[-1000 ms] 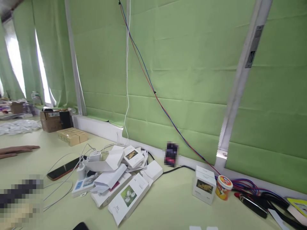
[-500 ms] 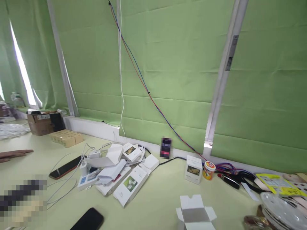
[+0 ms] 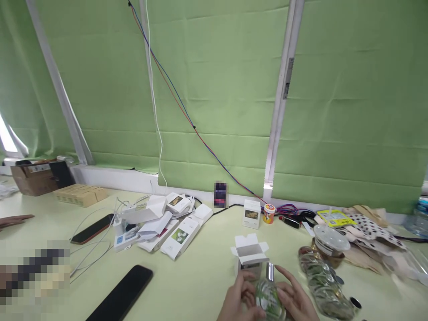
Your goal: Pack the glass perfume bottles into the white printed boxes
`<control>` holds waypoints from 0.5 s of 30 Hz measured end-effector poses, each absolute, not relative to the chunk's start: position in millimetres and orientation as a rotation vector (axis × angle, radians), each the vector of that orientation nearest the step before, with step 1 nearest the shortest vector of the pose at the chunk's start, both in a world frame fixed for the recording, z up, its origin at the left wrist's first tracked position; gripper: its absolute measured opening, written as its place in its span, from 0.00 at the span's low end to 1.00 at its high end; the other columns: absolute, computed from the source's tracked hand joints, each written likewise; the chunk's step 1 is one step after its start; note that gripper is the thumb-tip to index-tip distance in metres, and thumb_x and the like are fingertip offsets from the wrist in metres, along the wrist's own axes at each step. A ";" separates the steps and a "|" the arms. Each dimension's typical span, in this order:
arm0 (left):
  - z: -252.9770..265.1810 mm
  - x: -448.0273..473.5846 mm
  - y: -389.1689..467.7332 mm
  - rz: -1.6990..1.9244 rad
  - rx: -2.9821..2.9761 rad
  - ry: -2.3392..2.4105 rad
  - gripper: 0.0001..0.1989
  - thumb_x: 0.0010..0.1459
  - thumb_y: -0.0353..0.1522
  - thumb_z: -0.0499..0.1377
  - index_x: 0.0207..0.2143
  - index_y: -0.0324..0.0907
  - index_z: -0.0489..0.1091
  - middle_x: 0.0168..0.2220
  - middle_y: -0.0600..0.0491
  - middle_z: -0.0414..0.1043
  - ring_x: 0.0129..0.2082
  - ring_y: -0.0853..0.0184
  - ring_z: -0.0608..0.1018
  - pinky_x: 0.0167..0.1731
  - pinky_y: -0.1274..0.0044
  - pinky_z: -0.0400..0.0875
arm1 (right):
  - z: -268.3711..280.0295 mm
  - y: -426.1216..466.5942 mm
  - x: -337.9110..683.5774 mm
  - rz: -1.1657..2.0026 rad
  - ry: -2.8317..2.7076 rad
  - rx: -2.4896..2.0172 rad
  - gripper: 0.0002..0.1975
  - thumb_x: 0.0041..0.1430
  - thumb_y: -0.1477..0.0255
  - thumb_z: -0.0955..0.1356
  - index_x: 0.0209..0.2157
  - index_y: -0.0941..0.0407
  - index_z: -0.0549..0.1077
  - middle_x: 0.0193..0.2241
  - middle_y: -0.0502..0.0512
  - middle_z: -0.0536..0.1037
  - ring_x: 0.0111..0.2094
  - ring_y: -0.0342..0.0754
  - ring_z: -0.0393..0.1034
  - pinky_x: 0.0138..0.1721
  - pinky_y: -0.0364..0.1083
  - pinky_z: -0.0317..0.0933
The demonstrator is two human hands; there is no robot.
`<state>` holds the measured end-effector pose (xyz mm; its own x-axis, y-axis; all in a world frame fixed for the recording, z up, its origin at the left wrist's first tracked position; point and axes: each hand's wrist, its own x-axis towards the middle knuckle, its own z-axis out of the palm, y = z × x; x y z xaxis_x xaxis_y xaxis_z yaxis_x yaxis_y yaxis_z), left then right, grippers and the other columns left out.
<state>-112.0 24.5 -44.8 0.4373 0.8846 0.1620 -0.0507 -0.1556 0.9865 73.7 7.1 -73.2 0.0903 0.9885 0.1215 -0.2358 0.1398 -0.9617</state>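
Note:
A round glass perfume bottle (image 3: pixel 270 299) with green printing and a silver top is held low in front of me, slightly tilted. My left hand (image 3: pixel 240 299) is closed against its left side, fingers curled and thumb near the base. From the right, my right hand (image 3: pixel 296 295) grips it with the thumb on the glass and the index finger up by the top. Just behind them stands an open white box (image 3: pixel 250 256), flaps spread. A row of similar glass bottles (image 3: pixel 323 283) lies to the right of my right hand.
A clear plastic-lidded tub (image 3: pixel 331 240) and patterned cloth (image 3: pixel 371 232) lie at the right. Behind are a closed white box (image 3: pixel 251 215) and an orange tub (image 3: pixel 268 214). Leftward are flattened white boxes (image 3: pixel 180 236), a phone (image 3: pixel 122 292) and another person's hand (image 3: pixel 15 220).
The view has swung right and down. Both my hands have come into view with the perfume bottle between them, in front of the open box.

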 end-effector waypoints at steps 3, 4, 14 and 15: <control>-37.0 -115.3 15.9 1.268 1.635 0.858 0.17 0.55 0.46 0.59 0.37 0.42 0.62 0.25 0.57 0.64 0.26 0.69 0.68 0.29 0.77 0.61 | -70.9 6.4 71.8 1.188 -0.997 -0.946 0.36 0.47 0.49 0.70 0.53 0.53 0.61 0.27 0.52 0.78 0.31 0.52 0.74 0.32 0.47 0.64; -34.6 -116.6 14.4 1.385 1.644 0.926 0.15 0.58 0.45 0.56 0.34 0.43 0.62 0.25 0.57 0.63 0.27 0.68 0.67 0.30 0.77 0.62 | -70.9 6.5 71.6 1.189 -0.992 -0.945 0.36 0.46 0.50 0.70 0.53 0.54 0.61 0.26 0.51 0.77 0.31 0.52 0.74 0.33 0.47 0.63; -27.9 -137.2 42.8 1.376 1.714 1.091 0.37 0.48 0.28 0.64 0.57 0.46 0.51 0.55 0.46 0.61 0.57 0.56 0.63 0.57 0.65 0.55 | -80.1 15.1 78.8 1.021 -1.081 -0.984 0.35 0.43 0.49 0.72 0.49 0.52 0.64 0.31 0.52 0.76 0.27 0.48 0.75 0.31 0.45 0.64; -29.3 -137.8 45.7 1.317 1.709 1.065 0.38 0.49 0.26 0.63 0.59 0.47 0.48 0.54 0.46 0.63 0.56 0.57 0.65 0.56 0.65 0.57 | -80.5 16.1 80.1 1.006 -1.101 -0.990 0.34 0.43 0.49 0.72 0.48 0.53 0.65 0.32 0.53 0.77 0.28 0.49 0.75 0.33 0.45 0.65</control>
